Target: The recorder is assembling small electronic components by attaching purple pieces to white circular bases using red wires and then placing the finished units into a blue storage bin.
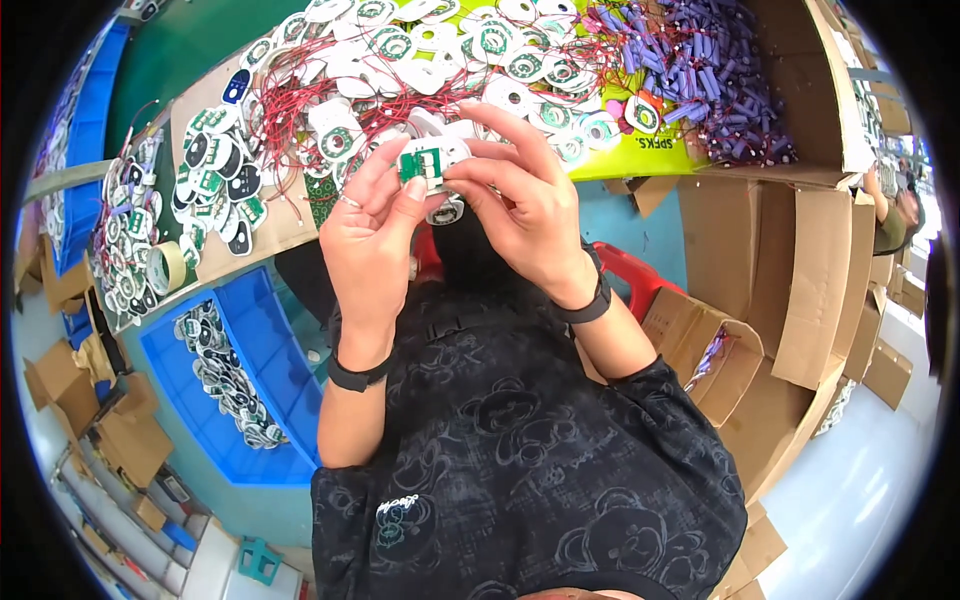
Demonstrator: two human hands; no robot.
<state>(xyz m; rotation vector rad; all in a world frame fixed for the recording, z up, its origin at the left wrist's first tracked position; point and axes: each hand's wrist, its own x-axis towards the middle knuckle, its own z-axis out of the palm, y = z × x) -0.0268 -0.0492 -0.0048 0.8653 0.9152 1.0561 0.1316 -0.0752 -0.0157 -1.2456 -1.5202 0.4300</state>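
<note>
Between my two hands, raised at the table's front edge, is a small green circuit board (411, 166) with white connectors. A white plastic housing (453, 151) sits right behind it. My left hand (372, 215) is closed, thumb and fingers pinching the board's left side. The fingers of my right hand (530, 195) pinch at its right side, close to the white connectors. Whether a thin wire or plug lies between the right fingertips is too small to tell. Just below the fingers a round white part (446, 211) shows, partly hidden.
Beyond my hands lies a heap of white round housings with red wires (400, 75). A cardboard box of purple cylindrical batteries (705, 75) stands at the far right. Finished-looking white and black units (215, 170) pile up at left, near a tape roll (165, 268). A blue bin (290, 400) stands below.
</note>
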